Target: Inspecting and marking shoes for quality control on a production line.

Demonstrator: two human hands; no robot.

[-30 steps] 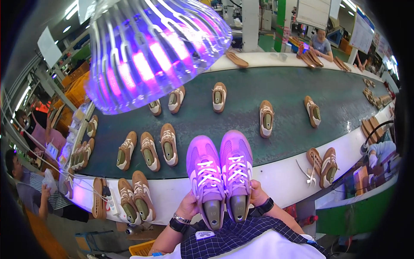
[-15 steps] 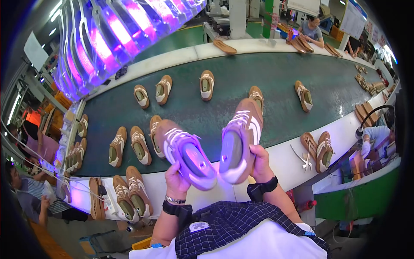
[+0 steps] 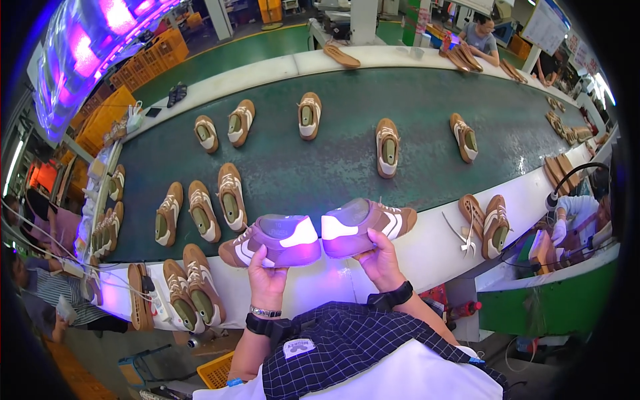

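Observation:
My left hand [image 3: 267,277] grips a brown sneaker [image 3: 283,243] by its sole, thumb on the side wall. A matching sneaker [image 3: 363,227] is held in my right hand [image 3: 381,264] the same way. Both shoes have white side stripes and white heel patches. Their heels nearly meet in the middle and their toes point outward, above the white ledge of the conveyor. Purple light falls on the heels. Each shoe has a greyish last or insert inside.
Several brown sneakers [image 3: 233,193] stand on the dark green conveyor belt [image 3: 280,160]. On the near white ledge are a pair of sneakers [image 3: 201,283] at left, and a sneaker [image 3: 495,227] beside a loose sole [image 3: 471,212] at right. A purple-lit lamp [image 3: 87,57] hangs upper left. Other people work around the belt.
Both shoes have turned from toes up with openings facing me to lying sideways, toes outward and heels together. My hands are slightly lower on them. The view has shifted, so the lamp appears farther left.

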